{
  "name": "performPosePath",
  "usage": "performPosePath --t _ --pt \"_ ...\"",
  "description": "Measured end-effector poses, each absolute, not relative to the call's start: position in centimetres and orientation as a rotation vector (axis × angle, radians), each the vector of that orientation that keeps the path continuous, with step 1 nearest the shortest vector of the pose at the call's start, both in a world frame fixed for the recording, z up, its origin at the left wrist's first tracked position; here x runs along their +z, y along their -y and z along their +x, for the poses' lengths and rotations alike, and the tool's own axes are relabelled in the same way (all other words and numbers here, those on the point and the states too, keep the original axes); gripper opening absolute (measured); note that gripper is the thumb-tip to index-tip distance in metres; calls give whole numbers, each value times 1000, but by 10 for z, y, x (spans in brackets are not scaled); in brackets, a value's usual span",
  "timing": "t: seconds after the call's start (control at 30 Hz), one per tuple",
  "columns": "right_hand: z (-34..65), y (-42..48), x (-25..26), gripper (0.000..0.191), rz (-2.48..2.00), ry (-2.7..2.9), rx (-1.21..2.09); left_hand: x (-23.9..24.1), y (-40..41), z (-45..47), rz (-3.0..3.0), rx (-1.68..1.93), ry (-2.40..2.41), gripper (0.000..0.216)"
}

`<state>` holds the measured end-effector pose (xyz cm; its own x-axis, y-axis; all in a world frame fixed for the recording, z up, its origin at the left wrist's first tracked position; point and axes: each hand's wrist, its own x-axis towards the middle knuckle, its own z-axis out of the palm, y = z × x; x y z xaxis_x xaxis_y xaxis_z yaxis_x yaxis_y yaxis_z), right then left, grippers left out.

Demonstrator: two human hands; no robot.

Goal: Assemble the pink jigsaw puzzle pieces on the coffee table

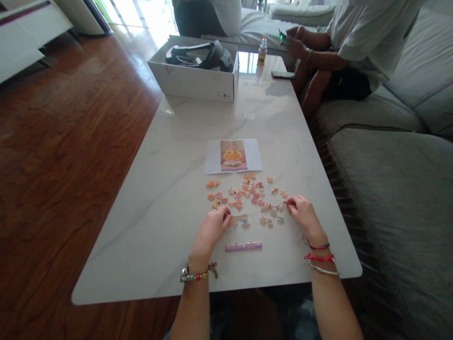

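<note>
Loose jigsaw puzzle pieces [255,192] in orange, pink and beige lie scattered over the marble-patterned table. My left hand [216,225] is at the left end of a small joined group of pale pieces [240,217], thumb and fingers pinched together; whatever they grip is hidden. At the right edge of the scatter, my right hand [301,212] pinches a small reddish puzzle piece [286,202]. A joined purple strip of pieces [243,246] lies nearer to me. Beyond the pieces is a paper sheet [252,155] with a printed picture of a yellow character and a cake.
A white box [198,84] holding a dark headset [200,54] stands at the table's far end. Near it are a bottle [262,51] and a phone [283,74]. A person [368,42] sits on the grey sofa [396,179] at right, holding a device. Another person sits farther back.
</note>
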<state>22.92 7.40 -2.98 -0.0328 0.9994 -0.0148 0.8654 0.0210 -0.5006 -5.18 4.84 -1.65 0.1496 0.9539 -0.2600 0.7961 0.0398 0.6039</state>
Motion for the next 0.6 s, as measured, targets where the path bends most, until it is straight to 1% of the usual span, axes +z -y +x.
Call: performPosePath --t 0.07,0.13,0.23,0.3,0.4,0.5,0.6 --pt "225 -73 -23 17 -1890 1904 604 -17 -48 -52 1791 320 -1670 12" --pt "216 -71 -16 18 -1837 1819 745 -18 -47 -53 1798 333 -1665 12" --pt "199 -67 -8 21 -1691 1680 1076 -21 -46 -53 1800 342 -1672 12" --pt "186 -64 -6 27 -1588 1591 1292 -22 -45 -54 1802 348 -1675 11" --pt "169 -60 -3 33 -1477 1487 1538 -21 -44 -54 1806 345 -1680 11" --pt "158 -58 -1 28 -1415 1418 1683 -19 -43 -54 1826 335 -1679 13" --pt "151 -55 -2 26 -1341 1481 1688 -16 -43 -54 1828 335 -1690 13"
